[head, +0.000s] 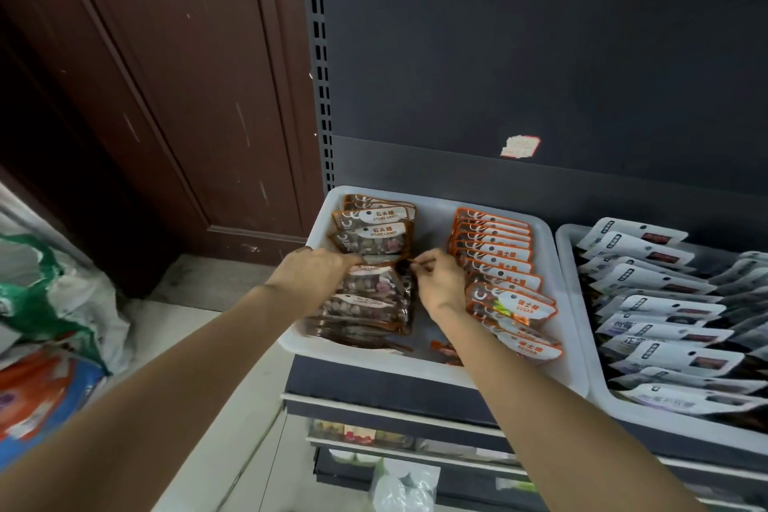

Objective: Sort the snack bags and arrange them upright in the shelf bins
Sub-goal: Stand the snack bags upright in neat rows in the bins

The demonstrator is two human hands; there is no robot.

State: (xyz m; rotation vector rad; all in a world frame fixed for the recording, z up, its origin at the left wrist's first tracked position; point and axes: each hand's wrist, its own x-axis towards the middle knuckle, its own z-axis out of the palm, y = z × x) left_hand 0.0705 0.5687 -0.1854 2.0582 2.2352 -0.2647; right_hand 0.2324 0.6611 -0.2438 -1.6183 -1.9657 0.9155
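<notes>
- A dark grey shelf back panel [540, 54] fills the upper view, with a slotted upright [318, 54] at its left edge and a torn label [520, 146] stuck low on it; a brown wooden door [166, 75] stands to the left.
- Two white bins sit side by side on the shelf: the left bin [436, 204] and the right bin [577, 303], the latter packed with white-topped bags [665, 324] leaning in rows.
- On the pale floor at lower left lie crumpled plastic sacks [54, 303].
- In the left bin, brown stone candy bags [374, 229] form a column along its left side, running front to back; the far ones tilt up, the near ones lie flatter.
- Orange sugar bags [494, 258] form a second column on the right, overlapping, tops toward the back.
- The left hand [313, 268] reaches in palm down, fingers curled over the top of a stone candy bag mid-column.
- The right hand [440, 278] pinches that bag's right edge.
</notes>
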